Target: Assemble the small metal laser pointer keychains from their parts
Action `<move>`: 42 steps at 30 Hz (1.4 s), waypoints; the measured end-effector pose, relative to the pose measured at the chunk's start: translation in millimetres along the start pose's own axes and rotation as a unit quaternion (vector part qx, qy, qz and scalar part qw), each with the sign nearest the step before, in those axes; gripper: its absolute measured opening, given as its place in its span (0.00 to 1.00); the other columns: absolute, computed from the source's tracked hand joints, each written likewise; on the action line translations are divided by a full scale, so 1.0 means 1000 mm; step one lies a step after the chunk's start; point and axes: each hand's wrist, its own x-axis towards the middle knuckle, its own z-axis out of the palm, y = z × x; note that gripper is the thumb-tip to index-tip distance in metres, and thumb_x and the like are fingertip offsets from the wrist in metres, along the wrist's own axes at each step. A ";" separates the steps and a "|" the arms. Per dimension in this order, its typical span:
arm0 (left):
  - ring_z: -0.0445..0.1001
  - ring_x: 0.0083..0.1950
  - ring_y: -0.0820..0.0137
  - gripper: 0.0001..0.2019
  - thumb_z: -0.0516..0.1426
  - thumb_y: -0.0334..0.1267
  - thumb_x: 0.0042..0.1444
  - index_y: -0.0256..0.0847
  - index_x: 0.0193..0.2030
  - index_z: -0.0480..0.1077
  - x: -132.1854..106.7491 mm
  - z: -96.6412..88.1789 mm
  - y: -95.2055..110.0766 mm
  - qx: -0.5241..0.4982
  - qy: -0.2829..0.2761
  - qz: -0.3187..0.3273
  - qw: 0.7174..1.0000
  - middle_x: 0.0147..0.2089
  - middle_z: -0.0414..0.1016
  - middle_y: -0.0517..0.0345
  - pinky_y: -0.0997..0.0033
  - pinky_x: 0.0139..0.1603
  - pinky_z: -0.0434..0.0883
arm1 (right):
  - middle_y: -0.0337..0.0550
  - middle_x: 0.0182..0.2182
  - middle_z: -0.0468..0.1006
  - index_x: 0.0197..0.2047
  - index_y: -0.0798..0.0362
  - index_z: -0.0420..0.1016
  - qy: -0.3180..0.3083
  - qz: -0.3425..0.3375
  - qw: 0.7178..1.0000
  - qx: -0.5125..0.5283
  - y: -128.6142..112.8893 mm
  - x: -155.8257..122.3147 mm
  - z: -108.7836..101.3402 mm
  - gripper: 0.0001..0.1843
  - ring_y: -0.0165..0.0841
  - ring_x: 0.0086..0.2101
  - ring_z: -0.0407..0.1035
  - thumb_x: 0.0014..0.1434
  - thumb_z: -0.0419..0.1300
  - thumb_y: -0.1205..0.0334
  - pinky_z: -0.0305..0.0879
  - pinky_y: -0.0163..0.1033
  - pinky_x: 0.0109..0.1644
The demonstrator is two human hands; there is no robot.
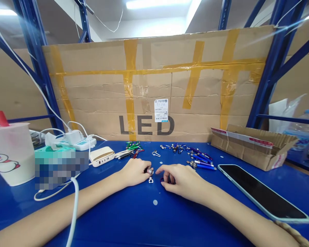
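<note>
My left hand (134, 172) is clenched at the fingertips, pinching a small silver metal cylinder (149, 171) above the blue tabletop (154, 223). A small metal fitting (150, 180) lies just below it on the table. My right hand (181, 180) is close beside, its fingers curled over a small dark blue piece (162, 179); I cannot tell whether they grip it. Ahead of my hands lie scattered blue pen-shaped parts (199, 159), green pen-shaped parts (132, 145) and a small metal clip (156, 153). Off to the right lies a phone (262, 192); to the left stand a white power bank (102, 156) and a plastic cup (11, 161).
</note>
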 end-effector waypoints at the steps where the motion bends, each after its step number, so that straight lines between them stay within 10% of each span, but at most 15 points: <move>1: 0.73 0.32 0.66 0.07 0.48 0.37 0.51 0.42 0.25 0.64 0.000 0.000 0.000 -0.001 0.001 0.001 1.000 0.26 0.73 0.60 0.74 0.26 0.57 | 0.30 0.29 0.76 0.46 0.44 0.69 0.003 0.000 1.000 0.000 0.000 0.000 0.000 0.17 0.23 0.28 0.66 0.51 0.53 0.63 0.51 0.30 0.29; 42: 0.71 0.29 0.68 0.08 0.47 0.37 0.50 0.42 0.26 0.64 0.000 0.003 -0.003 0.006 0.013 0.019 1.000 0.24 0.72 0.60 0.74 0.23 0.51 | 0.31 0.31 0.75 0.46 0.42 0.68 0.017 -0.001 1.000 0.000 0.000 0.003 0.003 0.18 0.23 0.28 0.66 0.51 0.55 0.63 0.53 0.29 0.29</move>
